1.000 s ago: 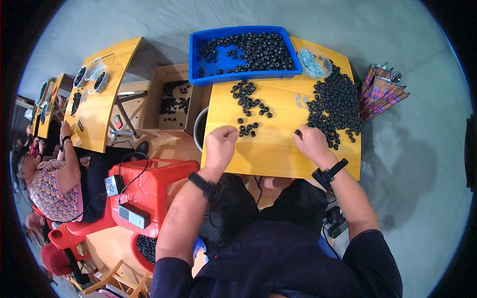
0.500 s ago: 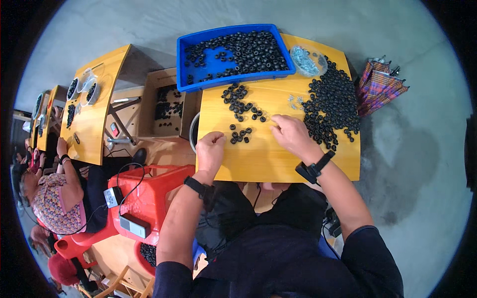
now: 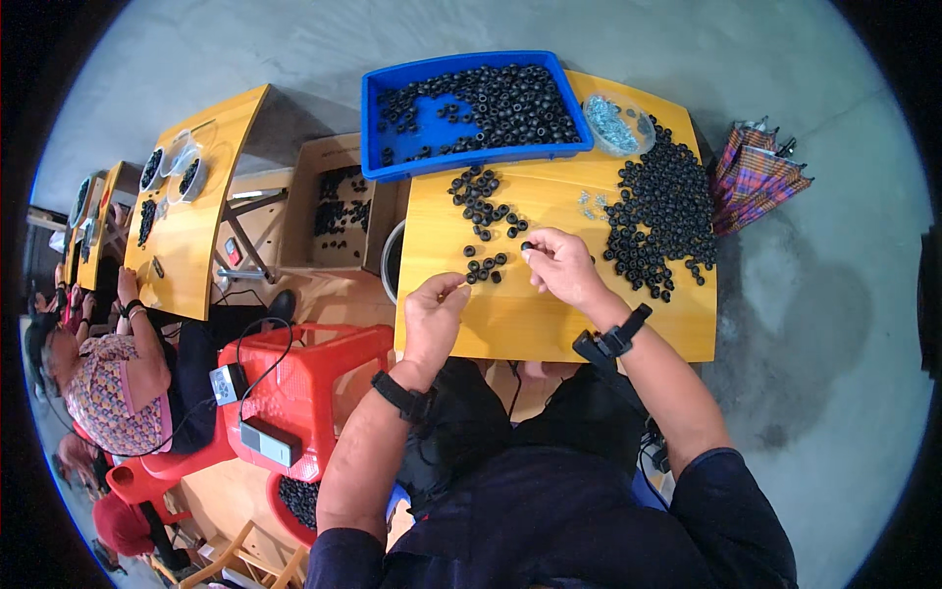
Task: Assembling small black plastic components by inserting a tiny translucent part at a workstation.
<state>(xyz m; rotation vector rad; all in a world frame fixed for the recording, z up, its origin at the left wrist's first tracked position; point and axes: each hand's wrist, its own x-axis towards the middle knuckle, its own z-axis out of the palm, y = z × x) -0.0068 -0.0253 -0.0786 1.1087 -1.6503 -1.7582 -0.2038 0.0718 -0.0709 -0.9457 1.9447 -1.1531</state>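
My right hand [image 3: 563, 267] is over the middle of the yellow table, with a small black ring-shaped part [image 3: 527, 246] pinched at its fingertips. To its left, my left hand [image 3: 435, 312] is closed, thumb and forefinger together; anything between them is too small to make out. It is close beside a small group of black rings [image 3: 488, 263] on the tabletop. More loose black rings [image 3: 478, 203] lie just beyond. Over on the right spreads a large pile of black rings [image 3: 659, 211], with a few small clear or silvery pieces [image 3: 589, 203] at its left edge.
A blue tray [image 3: 475, 154] of black rings stands at the table's far edge, beside a clear bowl [image 3: 618, 126] of pale bluish pieces. A plaid umbrella [image 3: 754, 177] is at the right. Leftward are a cardboard box [image 3: 294, 221], red stool [image 3: 309, 368] and a seated co-worker [image 3: 118, 393].
My left hand has moved right, nearer the small group of rings. My right hand has shifted slightly, and a black ring now shows at its fingertips. The whole view has shifted a little.
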